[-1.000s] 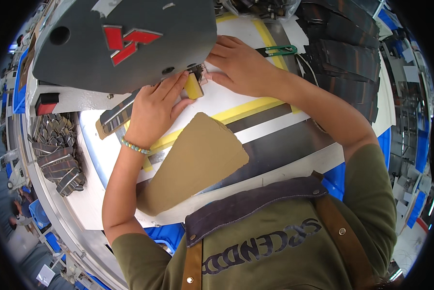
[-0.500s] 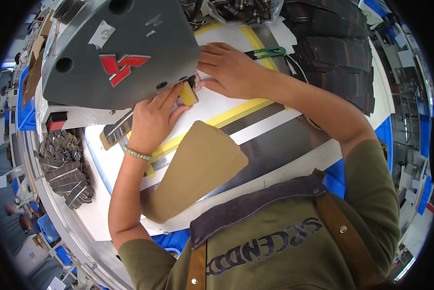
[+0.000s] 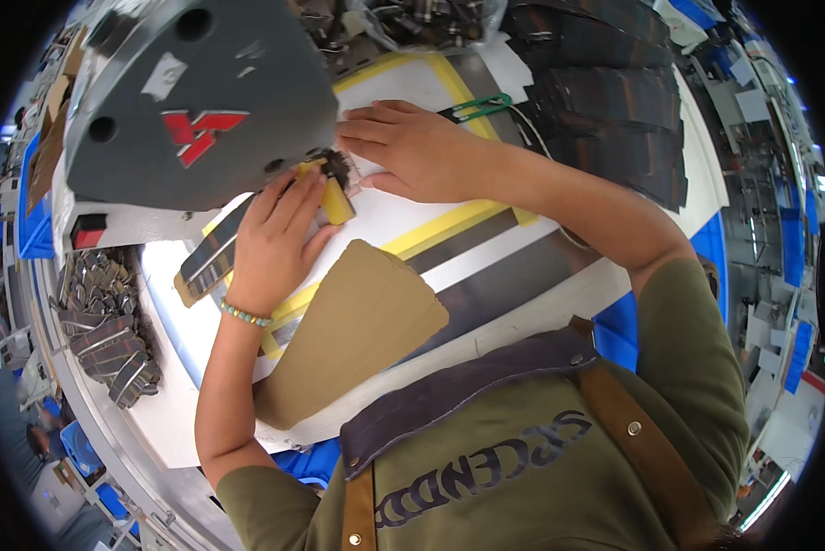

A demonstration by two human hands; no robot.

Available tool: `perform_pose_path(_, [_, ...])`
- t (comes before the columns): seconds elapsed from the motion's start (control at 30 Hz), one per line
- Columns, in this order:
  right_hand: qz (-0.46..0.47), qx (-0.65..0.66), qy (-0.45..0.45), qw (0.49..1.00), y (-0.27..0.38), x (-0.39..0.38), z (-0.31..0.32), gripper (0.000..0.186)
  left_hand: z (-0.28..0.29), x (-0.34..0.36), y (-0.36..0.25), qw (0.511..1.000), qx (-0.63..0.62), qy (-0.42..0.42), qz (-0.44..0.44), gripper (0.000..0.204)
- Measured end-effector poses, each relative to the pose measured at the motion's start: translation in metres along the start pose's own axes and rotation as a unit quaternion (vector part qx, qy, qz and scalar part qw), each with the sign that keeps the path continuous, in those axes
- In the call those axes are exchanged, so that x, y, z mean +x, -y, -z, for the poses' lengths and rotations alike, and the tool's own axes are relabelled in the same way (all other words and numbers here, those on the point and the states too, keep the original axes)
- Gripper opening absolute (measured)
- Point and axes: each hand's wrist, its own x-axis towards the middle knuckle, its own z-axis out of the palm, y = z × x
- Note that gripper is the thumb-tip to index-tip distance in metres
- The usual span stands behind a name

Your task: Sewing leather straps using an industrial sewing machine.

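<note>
My left hand [image 3: 276, 231] lies with its fingers stretched out at the front of a grey sewing machine head [image 3: 220, 110]. Its fingertips rest against a yellow block [image 3: 337, 200] beside the dark needle area. A striped fabric strip [image 3: 215, 257] with a tan edge runs out under that hand to the left; its other end is hidden. Palm down, my right hand [image 3: 408, 151] spreads its fingers on the white work surface [image 3: 412, 209], right of the needle area. Anything under its fingers is hidden. Nearer to me lies a tan, fan-shaped stack [image 3: 357, 331].
Green thread snips [image 3: 481, 107] lie beyond my right wrist. Dark striped fabric panels [image 3: 601, 129] are stacked at the right. Striped pieces [image 3: 109, 321] are heaped at the left, and a clear bag [image 3: 431, 28] of pieces sits at the back. Yellow tape [image 3: 454, 222] borders the work surface.
The whole view has shifted, moving the scene leftward. More of the striped strip shows beside my left hand, and the dark needle area is more exposed. Both hands keep nearly the same pose.
</note>
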Motion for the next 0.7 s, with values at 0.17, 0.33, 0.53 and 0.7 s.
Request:
perform_pose_path(0.17, [-0.022,0.133,0.056,0.989,-0.021,-0.014,0.076,0.048,0.0,-0.007,-0.005,1.0,0.018,-0.001,0.003,0.063])
perform_pose_path(0.33, [-0.09,0.122,-0.01,0.988,-0.038,-0.053,0.194,0.023,-0.003,-0.005,-0.002,1.0,-0.006,-0.001,-0.01,0.06])
perform_pose_path(0.53, [-0.251,0.01,0.219,0.943,-0.046,-0.132,0.204,0.041,0.006,-0.006,-0.03,0.997,0.03,0.046,0.062,0.059])
perform_pose_path(0.7, [-0.244,-0.027,0.119,0.962,-0.034,-0.147,0.149,0.032,0.024,-0.039,-0.102,0.996,-0.033,0.069,0.041,0.069])
